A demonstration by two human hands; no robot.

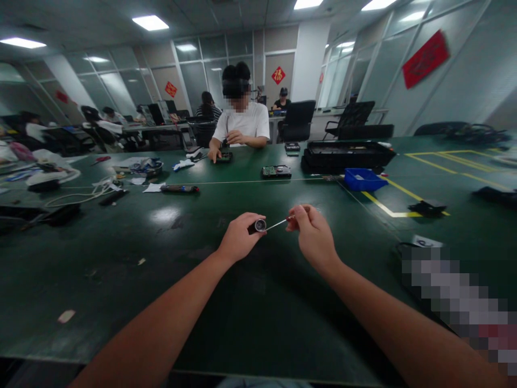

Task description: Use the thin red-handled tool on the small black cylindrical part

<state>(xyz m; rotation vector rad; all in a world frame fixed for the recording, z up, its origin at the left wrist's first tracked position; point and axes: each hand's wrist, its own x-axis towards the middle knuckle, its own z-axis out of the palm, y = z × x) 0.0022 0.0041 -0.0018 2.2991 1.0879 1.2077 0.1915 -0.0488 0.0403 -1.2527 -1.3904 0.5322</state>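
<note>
My left hand (239,237) is closed around a short black screwdriver handle (258,226) with a round silver end. My right hand (312,231) pinches the thin metal bit (278,222) that sticks out from that handle. Both hands hover above the dark green table (169,280), in front of me at its middle. The bit's tip is hidden by my right fingers.
Across the table a person in a white shirt (242,124) handles a small device. A circuit board (276,172), a black tray (347,153), a blue bin (364,179) and yellow floor-tape lines (388,207) lie beyond. Cables and clutter (81,188) sit at the left.
</note>
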